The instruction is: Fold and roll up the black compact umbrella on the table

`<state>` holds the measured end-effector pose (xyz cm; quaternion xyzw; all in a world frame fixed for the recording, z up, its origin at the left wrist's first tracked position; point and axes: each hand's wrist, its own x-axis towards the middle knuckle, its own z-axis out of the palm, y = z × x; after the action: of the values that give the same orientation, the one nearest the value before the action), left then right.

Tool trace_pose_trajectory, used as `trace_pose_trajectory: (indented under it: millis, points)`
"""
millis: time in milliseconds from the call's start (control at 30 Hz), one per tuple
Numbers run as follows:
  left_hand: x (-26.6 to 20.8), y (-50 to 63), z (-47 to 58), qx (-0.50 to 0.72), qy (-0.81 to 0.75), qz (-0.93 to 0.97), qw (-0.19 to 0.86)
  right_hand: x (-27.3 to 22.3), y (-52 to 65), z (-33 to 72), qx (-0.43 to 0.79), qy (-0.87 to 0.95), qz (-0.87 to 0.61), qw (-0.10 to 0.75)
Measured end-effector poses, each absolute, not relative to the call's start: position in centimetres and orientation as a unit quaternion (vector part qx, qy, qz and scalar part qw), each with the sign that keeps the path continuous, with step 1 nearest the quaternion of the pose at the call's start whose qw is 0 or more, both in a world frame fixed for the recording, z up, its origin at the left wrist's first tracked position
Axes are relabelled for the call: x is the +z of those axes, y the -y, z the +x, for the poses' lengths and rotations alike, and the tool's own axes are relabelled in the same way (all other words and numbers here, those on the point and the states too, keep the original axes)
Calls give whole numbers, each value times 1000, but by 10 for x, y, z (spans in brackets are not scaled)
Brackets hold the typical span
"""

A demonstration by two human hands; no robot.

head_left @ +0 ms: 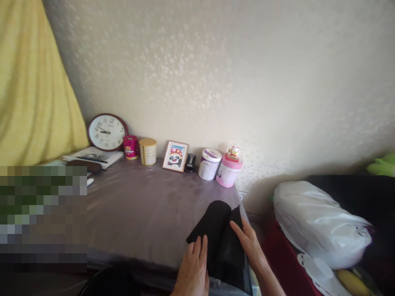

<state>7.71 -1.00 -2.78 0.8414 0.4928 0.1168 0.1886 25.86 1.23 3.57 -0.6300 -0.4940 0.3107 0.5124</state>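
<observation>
A black folded cloth [212, 224] lies at the right front corner of the covered table, with a lengthwise crease between its two halves. My left hand [193, 265] rests on the cloth's near left part, fingers stretched out and flat. At the cloth's right edge is my right hand [248, 242]. Its thumb lies over the dark fabric, while the other fingers bend round the edge and are partly hidden.
Along the wall stand a clock [108, 132], a magenta can [131, 148], a yellow-lidded can [148, 152], a panda picture frame [175, 156], a black stapler-like object [190, 163], a white tub [209, 165] and a pink tub [229, 170]. A white plastic bag [321, 222] sits right of the table [138, 213].
</observation>
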Motion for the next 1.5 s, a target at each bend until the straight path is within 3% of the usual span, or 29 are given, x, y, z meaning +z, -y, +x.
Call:
trace_pose_trajectory:
  millis: [233,733,967,1133,1367,1500]
  points:
    - [-43,6,77,160,-482,836,209,38,-42,232,358,505,-608,496]
    - [-36,4,71,164,-483,830,226,8,-82,228,227,565,-718,337]
    - [-25,3,54,159,-482,850,141,21,-73,217,405,535,-671,314]
    - [3,4,60,239,-458,846,133,28,-68,215,435,582,-620,297]
    - [-7,3,75,237,-442,852,149,27,-62,214,390,665,-578,267]
    - [-28,-1,75,230,-447,850,154,23,-48,216,302,743,-532,272]
